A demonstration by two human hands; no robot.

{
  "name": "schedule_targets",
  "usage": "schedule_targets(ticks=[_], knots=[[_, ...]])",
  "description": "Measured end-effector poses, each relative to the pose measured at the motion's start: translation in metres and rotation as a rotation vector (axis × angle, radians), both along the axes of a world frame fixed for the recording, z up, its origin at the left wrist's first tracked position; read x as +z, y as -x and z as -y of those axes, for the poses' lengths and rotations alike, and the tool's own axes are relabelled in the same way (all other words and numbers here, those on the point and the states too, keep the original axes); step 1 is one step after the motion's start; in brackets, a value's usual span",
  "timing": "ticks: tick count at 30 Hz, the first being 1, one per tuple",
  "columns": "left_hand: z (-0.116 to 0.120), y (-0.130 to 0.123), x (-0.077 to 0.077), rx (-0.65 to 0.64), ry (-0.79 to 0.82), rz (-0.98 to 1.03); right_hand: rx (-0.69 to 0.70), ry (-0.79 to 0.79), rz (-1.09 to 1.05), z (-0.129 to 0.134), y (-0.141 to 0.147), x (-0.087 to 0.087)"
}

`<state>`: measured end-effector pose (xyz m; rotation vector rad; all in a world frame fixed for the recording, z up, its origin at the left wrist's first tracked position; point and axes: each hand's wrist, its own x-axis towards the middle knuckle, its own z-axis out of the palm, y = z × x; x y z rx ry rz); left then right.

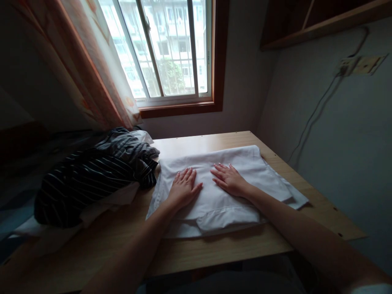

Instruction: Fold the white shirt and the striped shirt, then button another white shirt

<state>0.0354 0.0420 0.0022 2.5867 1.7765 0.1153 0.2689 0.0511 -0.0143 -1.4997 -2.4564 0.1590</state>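
Matt cloth [205,204], smooth wooden tabletop [226,247]

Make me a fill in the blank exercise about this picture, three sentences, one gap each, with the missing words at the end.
The colour of the cloth under the left hand and right hand is ____.
As the person sees it, the striped garment lies to the ____ of the cloth.
Beyond the table, daylight comes in through the ____.

Missing words: white; left; window.

Left fingers [186,174] and right fingers [226,170] rest spread on a folded white cloth [208,201] atop a wooden table [190,252].
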Motion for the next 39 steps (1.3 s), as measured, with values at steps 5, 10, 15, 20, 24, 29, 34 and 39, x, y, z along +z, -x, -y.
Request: schedule_targets(ticks=[5,10,15,20,24,29,34,39], knots=[[-0.007,0.009,0.001,0.022,0.0,-0.016,0.004,0.002,0.0,0.0,0.0,0.0],[-0.017,0.02,0.004,0.113,0.012,-0.007,0.003,0.007,0.0,0.001,-0.001,0.001],[-0.023,0.024,0.004,0.221,0.001,-0.008,0.005,0.017,-0.005,0.001,-0.001,0.001],[-0.025,0.026,-0.001,0.308,-0.057,-0.025,-0.001,0.02,-0.015,0.001,-0.001,0.002],[-0.031,0.035,-0.004,0.374,-0.092,-0.04,0.002,0.017,-0.013,0.001,-0.001,0.002],[-0.037,0.046,-0.001,0.372,-0.052,-0.043,0.004,0.013,-0.015,0.0,-0.001,0.0],[-0.033,0.047,0.001,0.394,-0.096,-0.071,0.005,0.01,-0.026,-0.001,-0.002,0.0],[-0.023,0.034,0.005,0.299,-0.222,-0.139,0.008,0.026,-0.027,0.0,-0.001,0.002]])
